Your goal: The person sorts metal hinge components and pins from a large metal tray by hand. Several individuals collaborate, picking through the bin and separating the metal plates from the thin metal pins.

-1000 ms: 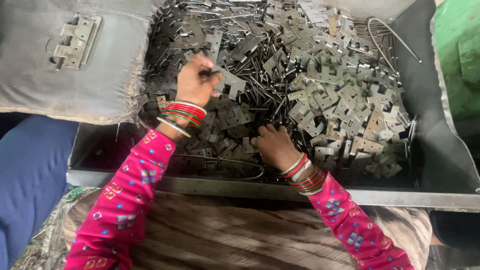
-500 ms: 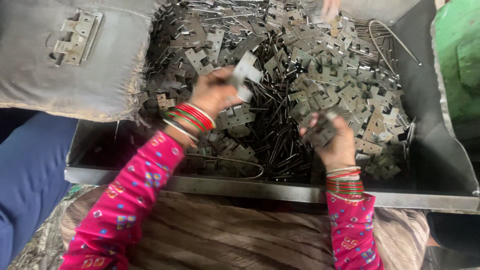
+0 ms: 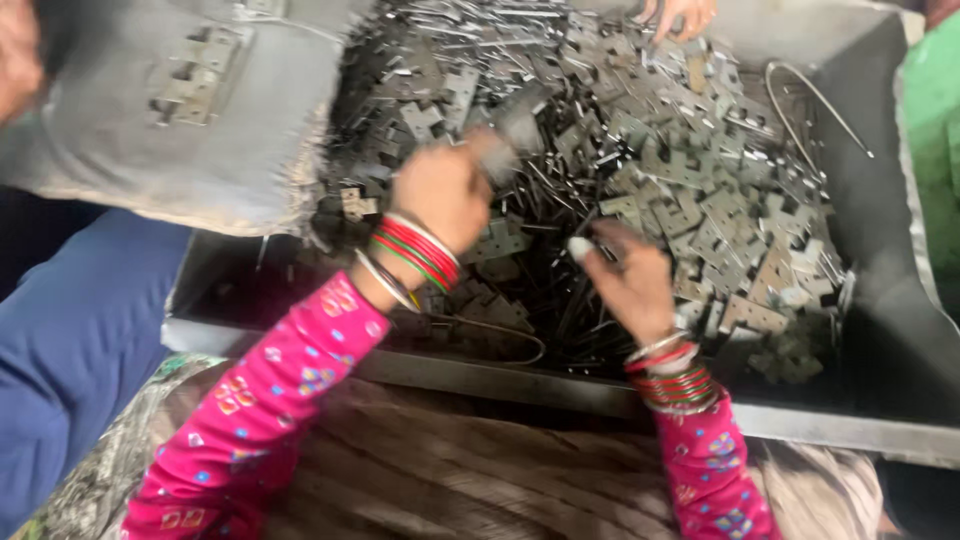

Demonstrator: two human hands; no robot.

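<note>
Since half a second ago, both hands came closer together over the middle of the metal bin: the right hand moved from the right part of the heap toward the centre, and the left hand shifted slightly to the right.

The left hand is closed around a flat grey metal plate, which sticks out from the fingers toward 1 o'clock. This piece is blurred, so its exact shape I cannot tell. Red, green and silver bangles sit on the left wrist, above a pink sleeve with small coloured patterns.

The right hand is at 4 o'clock from the left one, near but not touching it. Its fingers are bent and the thumb tip points toward 10 o'clock; if something small is pinched inside, I cannot tell, because of blur.

Under and around both hands lies a big heap of notched metal plates, mixed with thin dark pins. At 2 o'clock, near the bin wall, a bent wire rests on the heap. At 12 o'clock, at the far edge, another person's fingers touch the plates. At 10 o'clock a grey cloth carries a few assembled hinges.
</note>
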